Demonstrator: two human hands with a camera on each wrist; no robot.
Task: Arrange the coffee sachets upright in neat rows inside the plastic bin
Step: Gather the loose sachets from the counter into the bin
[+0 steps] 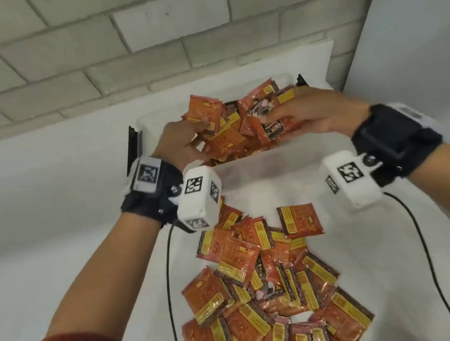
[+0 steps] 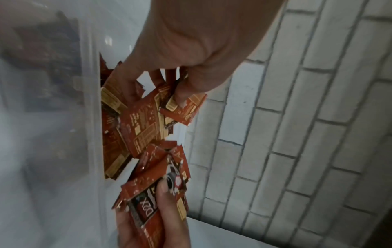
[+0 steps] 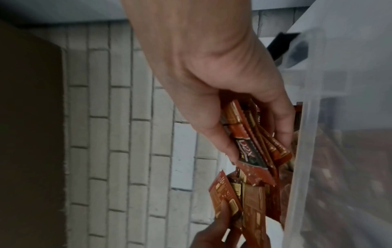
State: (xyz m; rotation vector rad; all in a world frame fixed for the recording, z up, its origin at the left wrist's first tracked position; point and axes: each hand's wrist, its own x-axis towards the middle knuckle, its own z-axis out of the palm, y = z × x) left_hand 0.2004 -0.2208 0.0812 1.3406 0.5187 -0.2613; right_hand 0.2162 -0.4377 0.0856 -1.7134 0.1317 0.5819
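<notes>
Your left hand (image 1: 182, 144) and right hand (image 1: 309, 118) each grip a bunch of orange foil coffee sachets (image 1: 206, 109) over the clear plastic bin (image 1: 261, 171); more loose sachets (image 1: 262, 280) lie on the white table (image 1: 66, 221)

The sachets (image 1: 265, 280) are glossy, crinkled foil; the bin (image 1: 259, 177) is cloudy, translucent plastic; the table (image 1: 48, 195) looks smooth, matt white; the brick wall (image 1: 58, 63) is rough and painted.

A white surface (image 1: 46, 181) runs up to a pale brick wall (image 1: 56, 49). Beside that wall on the right stands a plain white panel (image 1: 429, 26). Two black cables (image 1: 169, 279) trail across the surface, away from the wall.
</notes>
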